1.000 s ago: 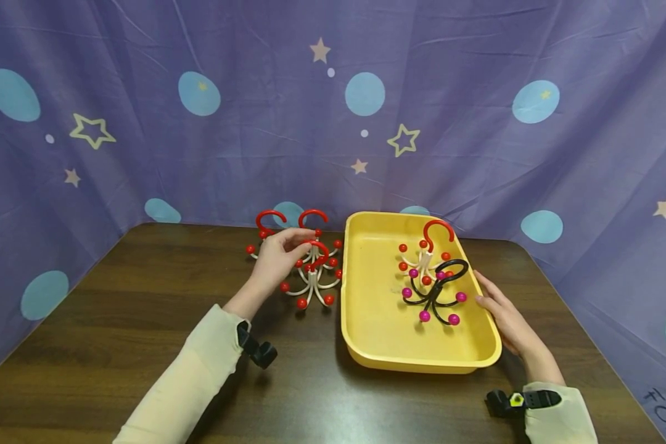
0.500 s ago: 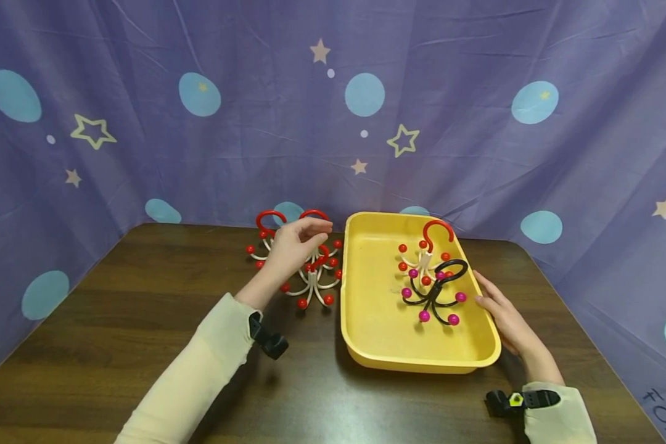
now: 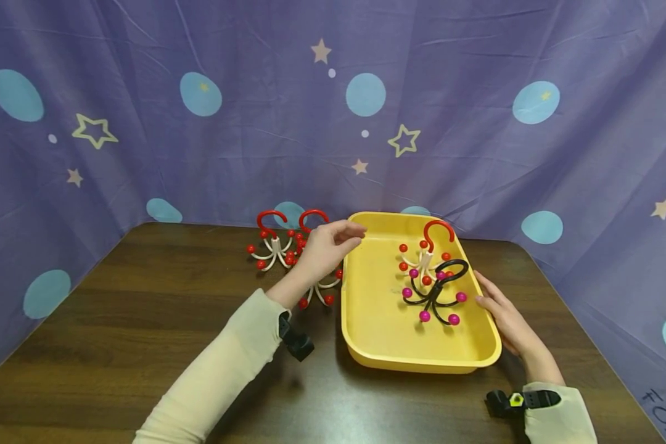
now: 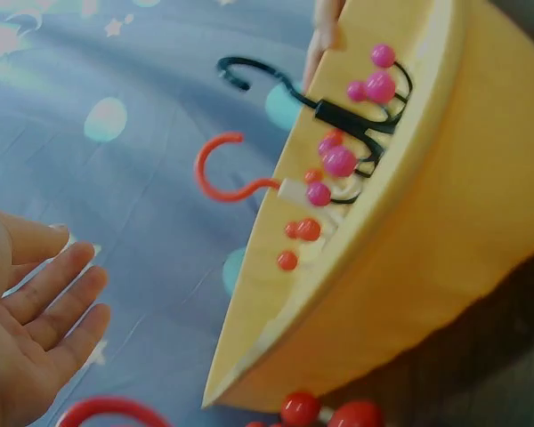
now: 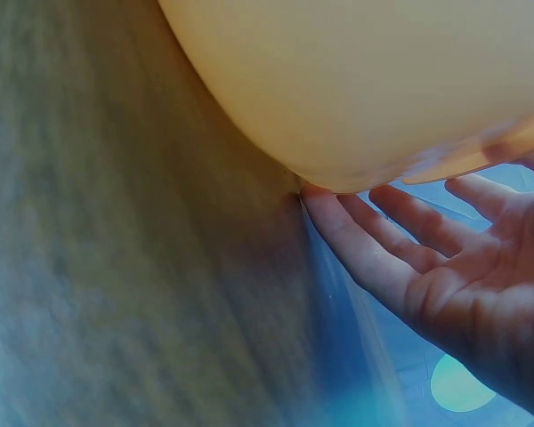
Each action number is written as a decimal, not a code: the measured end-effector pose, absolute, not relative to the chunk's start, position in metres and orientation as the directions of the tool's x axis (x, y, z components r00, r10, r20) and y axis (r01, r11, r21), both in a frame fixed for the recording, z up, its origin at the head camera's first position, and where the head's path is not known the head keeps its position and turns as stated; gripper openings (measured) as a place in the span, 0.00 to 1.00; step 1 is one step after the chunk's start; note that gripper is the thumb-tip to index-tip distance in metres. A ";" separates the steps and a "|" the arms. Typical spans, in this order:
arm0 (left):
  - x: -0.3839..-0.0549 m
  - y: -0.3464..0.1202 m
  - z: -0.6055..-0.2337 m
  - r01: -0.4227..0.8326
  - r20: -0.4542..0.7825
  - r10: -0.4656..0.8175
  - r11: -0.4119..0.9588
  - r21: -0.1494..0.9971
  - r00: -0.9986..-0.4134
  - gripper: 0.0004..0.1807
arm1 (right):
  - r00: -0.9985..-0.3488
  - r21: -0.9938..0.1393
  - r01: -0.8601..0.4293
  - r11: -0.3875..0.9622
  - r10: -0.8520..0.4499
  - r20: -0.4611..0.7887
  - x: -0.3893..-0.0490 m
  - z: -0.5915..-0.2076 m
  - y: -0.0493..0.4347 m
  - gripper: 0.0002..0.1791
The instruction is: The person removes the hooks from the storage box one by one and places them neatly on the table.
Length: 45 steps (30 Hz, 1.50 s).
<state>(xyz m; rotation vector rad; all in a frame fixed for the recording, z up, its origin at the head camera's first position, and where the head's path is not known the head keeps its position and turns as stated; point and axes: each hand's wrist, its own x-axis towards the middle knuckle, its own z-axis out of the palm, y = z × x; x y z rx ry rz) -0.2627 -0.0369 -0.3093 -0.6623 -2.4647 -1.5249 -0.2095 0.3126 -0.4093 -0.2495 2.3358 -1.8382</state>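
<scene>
head view: a yellow tray (image 3: 374, 320) holds a black hanger (image 3: 435, 291) and a red-hooked white hanger (image 3: 425, 261), the left hand (image 3: 326, 246) hovers loose and empty by its left rim, and the right hand (image 3: 507, 324), fingers extended, touches its right wall.

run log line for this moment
left hand: empty, near yellow tray | right hand: touching tray | in tray: black hook, red-white hook

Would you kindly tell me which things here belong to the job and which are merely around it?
Likely part of the job:
yellow tray
black hanger inside it
white hanger inside it
white hangers outside it

Just around it:
wooden table
patterned curtain
wrist cameras
</scene>
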 end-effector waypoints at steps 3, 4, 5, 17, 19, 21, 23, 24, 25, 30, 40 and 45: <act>-0.261 -0.025 -0.312 0.452 0.346 0.310 0.398 0.798 -0.885 0.12 | -0.973 -0.973 -0.034 0.226 -0.232 -0.019 -0.210 -0.409 0.312 0.33; -0.260 -0.021 -0.312 0.452 0.341 0.320 0.402 0.796 -0.884 0.12 | -0.973 -0.974 -0.035 0.224 -0.232 -0.018 -0.210 -0.409 0.312 0.33; -0.260 -0.017 -0.312 0.453 0.336 0.327 0.409 0.792 -0.883 0.12 | -0.973 -0.974 -0.036 0.225 -0.232 -0.018 -0.210 -0.408 0.312 0.33; -0.255 0.027 -0.308 0.500 0.306 0.455 0.404 0.766 -0.836 0.14 | -0.972 -0.973 -0.043 0.228 -0.236 -0.012 -0.209 -0.405 0.312 0.33; -0.254 0.033 -0.308 0.508 0.301 0.468 0.416 0.754 -0.831 0.14 | -0.971 -0.973 -0.046 0.224 -0.239 -0.010 -0.209 -0.406 0.313 0.33; -0.253 0.041 -0.308 0.504 0.285 0.476 0.434 0.747 -0.832 0.15 | -0.970 -0.975 -0.051 0.218 -0.244 -0.004 -0.209 -0.407 0.313 0.33; -0.253 0.048 -0.309 0.497 0.270 0.484 0.439 0.748 -0.833 0.14 | -0.967 -0.978 -0.062 0.199 -0.255 0.009 -0.209 -0.407 0.313 0.33; -0.253 0.052 -0.309 0.496 0.266 0.487 0.440 0.749 -0.832 0.14 | -0.965 -0.980 -0.066 0.189 -0.261 0.015 -0.209 -0.408 0.313 0.33; -0.253 0.055 -0.310 0.497 0.263 0.492 0.438 0.749 -0.830 0.14 | -0.964 -0.980 -0.071 0.184 -0.264 0.021 -0.209 -0.408 0.313 0.33; -0.251 0.072 -0.312 0.499 0.253 0.514 0.425 0.755 -0.820 0.16 | -0.962 -0.981 -0.086 0.174 -0.271 0.036 -0.209 -0.408 0.313 0.33; -0.251 0.090 -0.314 0.442 0.189 0.506 0.444 0.779 -0.842 0.16 | -0.960 -0.983 -0.077 0.167 -0.278 0.027 -0.210 -0.409 0.313 0.33; -0.252 0.100 -0.315 0.451 0.178 0.506 0.491 0.745 -0.844 0.16 | -0.957 -0.987 -0.080 0.137 -0.286 0.038 -0.210 -0.410 0.313 0.33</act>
